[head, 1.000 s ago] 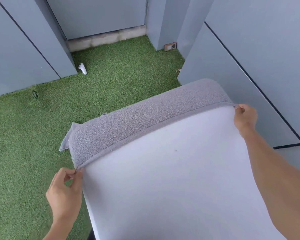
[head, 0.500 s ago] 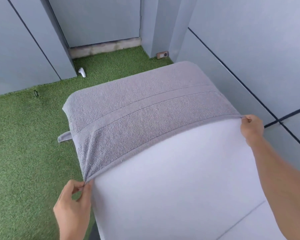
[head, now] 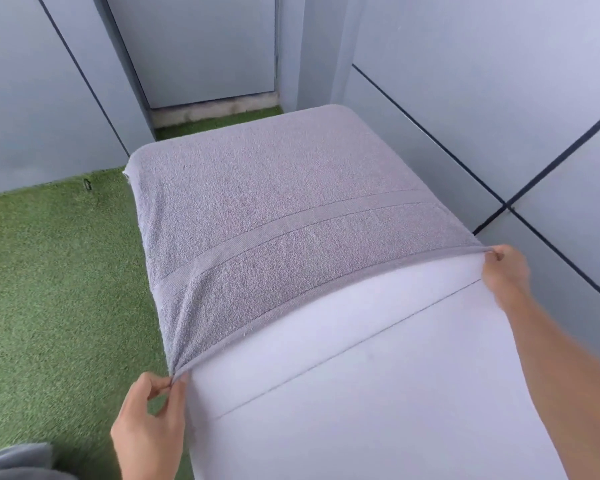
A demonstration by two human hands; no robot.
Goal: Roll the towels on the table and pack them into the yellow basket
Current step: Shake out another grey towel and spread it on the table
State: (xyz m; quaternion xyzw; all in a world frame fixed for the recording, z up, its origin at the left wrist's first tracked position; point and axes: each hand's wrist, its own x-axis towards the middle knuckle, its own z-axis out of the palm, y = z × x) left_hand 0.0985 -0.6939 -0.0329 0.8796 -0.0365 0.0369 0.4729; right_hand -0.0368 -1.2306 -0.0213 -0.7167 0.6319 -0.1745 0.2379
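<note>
Your left hand [head: 149, 424] and right hand [head: 504, 271] each pinch a near corner of the grey towel [head: 274, 216] spread on the white tabletop [head: 378, 393].

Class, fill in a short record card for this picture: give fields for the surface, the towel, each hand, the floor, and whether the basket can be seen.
surface: white table, a thin seam line running across its top
towel: grey towel, spread flat over the far half, its far edge draped over the table end
left hand: left hand pinches the near left corner
right hand: right hand pinches the near right corner
floor: green turf
basket: not in view
</note>
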